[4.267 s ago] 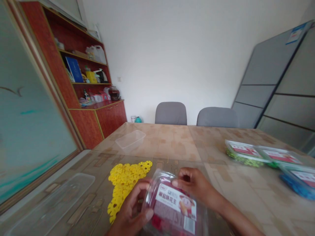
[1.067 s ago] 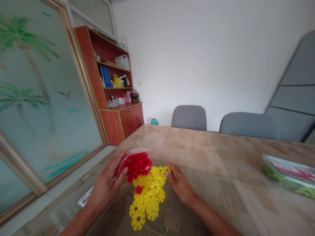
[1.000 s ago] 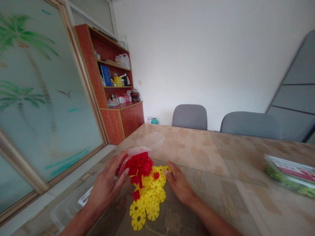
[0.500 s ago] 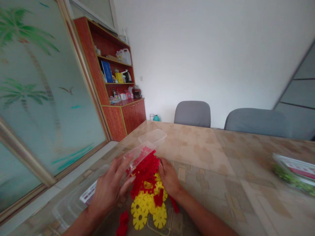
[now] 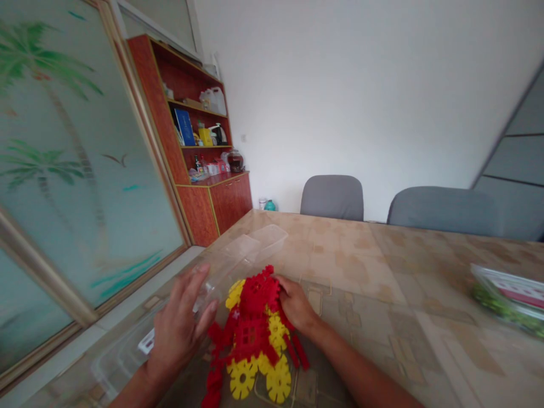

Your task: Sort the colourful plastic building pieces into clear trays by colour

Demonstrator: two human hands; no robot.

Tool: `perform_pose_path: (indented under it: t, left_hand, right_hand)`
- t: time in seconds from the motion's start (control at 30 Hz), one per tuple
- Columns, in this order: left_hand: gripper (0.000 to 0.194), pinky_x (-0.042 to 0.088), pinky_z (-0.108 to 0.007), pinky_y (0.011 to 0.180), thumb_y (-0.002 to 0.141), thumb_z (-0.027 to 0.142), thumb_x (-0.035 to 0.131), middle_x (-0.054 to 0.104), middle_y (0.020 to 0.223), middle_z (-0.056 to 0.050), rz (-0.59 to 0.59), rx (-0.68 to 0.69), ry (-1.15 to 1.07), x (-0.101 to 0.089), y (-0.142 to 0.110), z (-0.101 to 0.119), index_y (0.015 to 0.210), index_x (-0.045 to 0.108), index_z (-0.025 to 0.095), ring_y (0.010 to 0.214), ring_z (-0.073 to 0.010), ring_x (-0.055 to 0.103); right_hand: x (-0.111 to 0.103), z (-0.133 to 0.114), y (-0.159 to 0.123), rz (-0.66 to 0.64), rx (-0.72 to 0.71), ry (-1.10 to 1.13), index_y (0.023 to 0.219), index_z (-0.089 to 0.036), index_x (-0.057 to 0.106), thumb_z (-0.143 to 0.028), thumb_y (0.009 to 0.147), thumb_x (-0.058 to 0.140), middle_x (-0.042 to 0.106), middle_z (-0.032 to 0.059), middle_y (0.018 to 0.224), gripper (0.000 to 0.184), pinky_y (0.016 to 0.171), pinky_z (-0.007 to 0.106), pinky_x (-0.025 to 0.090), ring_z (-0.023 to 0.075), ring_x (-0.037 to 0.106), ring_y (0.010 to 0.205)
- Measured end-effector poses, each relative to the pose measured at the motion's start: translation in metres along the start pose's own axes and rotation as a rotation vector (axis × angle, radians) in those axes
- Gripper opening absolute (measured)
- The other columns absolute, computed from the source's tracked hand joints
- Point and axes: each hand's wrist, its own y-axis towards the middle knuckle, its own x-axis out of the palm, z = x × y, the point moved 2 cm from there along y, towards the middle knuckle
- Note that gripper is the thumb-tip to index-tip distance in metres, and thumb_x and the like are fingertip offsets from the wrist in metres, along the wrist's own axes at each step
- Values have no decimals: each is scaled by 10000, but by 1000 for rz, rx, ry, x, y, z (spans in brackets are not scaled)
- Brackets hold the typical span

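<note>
Tabletop [image 5: 361, 340] bears red-and-yellow plastic pieces [image 5: 250, 340] touching the right grip [image 5: 296, 306]

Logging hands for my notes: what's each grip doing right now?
Left grip: open, fingers spread beside a clear plastic tub; whether it holds it cannot be told.
Right grip: on the red interlocking plastic pieces; open or closed cannot be told.

Your red plastic snap-together pieces [image 5: 253, 331] lie in a loose heap on top of the yellow toothed plastic discs [image 5: 255, 381], with the yellow showing at the near end and edges. Red strips trail nearer you. A clear plastic tub [image 5: 238, 253] tilts just beyond, left of the heap.
</note>
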Motion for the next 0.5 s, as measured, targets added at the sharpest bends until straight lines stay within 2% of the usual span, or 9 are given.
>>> perform_pose_path:
  t: [0.1, 0.23, 0.4, 0.5]
  left_hand:
    - [556, 503, -435, 848, 924, 356, 411, 479, 1300, -115, 31, -90, -109, 1, 3, -3, 1446, 227, 301, 1154, -330, 514]
    - [539, 514, -426, 840, 923, 390, 406, 482, 1334, -105, 25, -263, -296, 3, 8, -2, 1436, 278, 280, 1183, -332, 496]
    - [556, 577, -310, 616, 896, 516, 450, 543, 1250, -77, 15, -673, -904, 1, 32, 13, 1393, 353, 288, 1038, -286, 592]
    - [513, 587, -305, 639, 870, 485, 533, 596, 1127, -53, -32, -804, -1252, 3, 58, 29, 1335, 411, 307, 973, -245, 622]
  right_hand:
    - [-4, 8, 1, 41, 24, 7, 940, -217, 709, -30, 672, 354, 742, 0, 932, 483, 857, 315, 506, 172, 677, 870]
    - [-19, 17, -4, 118, 56, 3, 931, -225, 707, -45, 680, 379, 742, -3, 917, 450, 895, 346, 493, 178, 676, 887]
    - [-46, 21, -23, 203, 67, 24, 906, -235, 707, -125, 706, 461, 743, 9, 938, 336, 899, 359, 496, 197, 674, 917]
    - [-62, 25, -33, 272, 86, 49, 878, -233, 698, -202, 729, 494, 742, 26, 930, 255, 893, 378, 500, 212, 677, 907]
